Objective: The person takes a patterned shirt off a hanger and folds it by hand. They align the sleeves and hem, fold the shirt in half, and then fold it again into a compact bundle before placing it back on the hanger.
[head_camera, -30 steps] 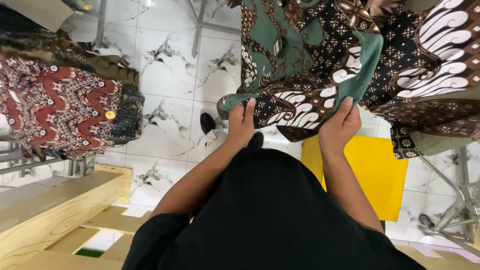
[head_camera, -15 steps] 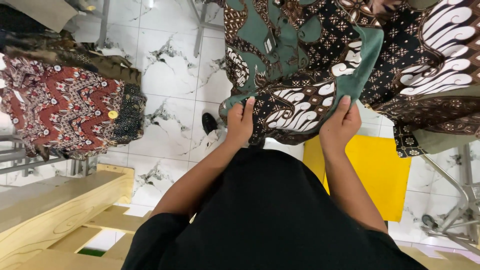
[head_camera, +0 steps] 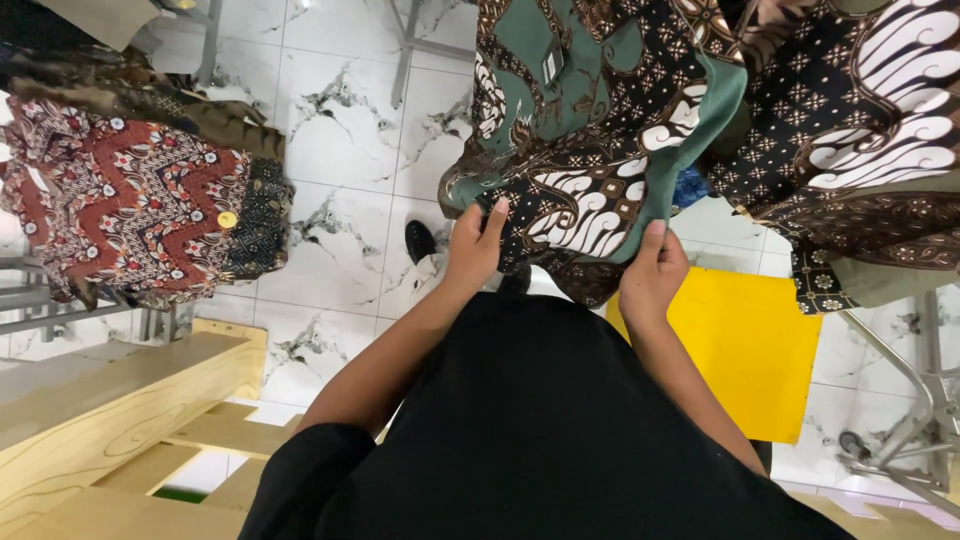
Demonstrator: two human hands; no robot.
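Observation:
A green, black and brown patterned batik garment (head_camera: 590,130) hangs in front of me. My left hand (head_camera: 472,248) grips its lower left hem, thumb on top of the cloth. My right hand (head_camera: 652,275) holds the lower right hem, fingers tucked under the fabric. Both arms reach out from my black top (head_camera: 540,430). The upper part of the garment runs out of view at the top.
More dark brown and white batik cloth (head_camera: 860,130) hangs at right. A red zigzag-patterned garment (head_camera: 140,210) hangs at left on a metal rack. A wooden pallet (head_camera: 110,420) lies at lower left, a yellow mat (head_camera: 750,340) at right, on white marble floor (head_camera: 340,150). My black shoe (head_camera: 420,240) shows below.
Both hands have shifted a little along the hem of the green batik garment, and the cloth has swung slightly. The grip stays the same.

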